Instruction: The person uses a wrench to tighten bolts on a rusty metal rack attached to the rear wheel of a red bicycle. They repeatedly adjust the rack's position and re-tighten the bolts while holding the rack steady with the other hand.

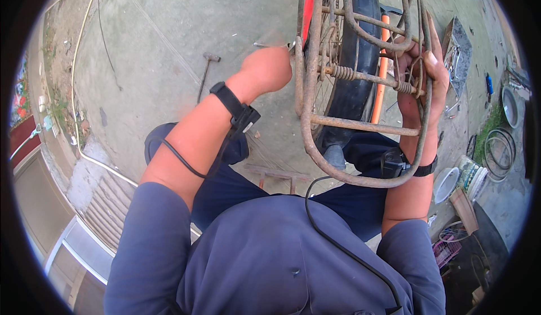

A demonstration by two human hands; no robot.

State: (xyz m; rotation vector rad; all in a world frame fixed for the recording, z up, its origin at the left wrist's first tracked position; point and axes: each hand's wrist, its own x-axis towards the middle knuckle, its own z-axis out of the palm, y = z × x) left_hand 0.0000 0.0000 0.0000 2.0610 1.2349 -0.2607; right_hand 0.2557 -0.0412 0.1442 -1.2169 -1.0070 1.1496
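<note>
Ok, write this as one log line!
left hand: left of rusty rack, grip unclear; right hand: at rack's right side; below rack: tire; ground: T-shaped tool

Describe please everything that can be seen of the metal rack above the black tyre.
The rack is a frame of round metal tubes, brown and rusty-looking, with a rounded end nearest the person. Crossbars join its sides; one carries two coil springs. Further up is a smaller bent loop. It lies above the black tyre, its far end cut off by the picture's edge. The right hand is at its right side, apparently touching it.
</note>
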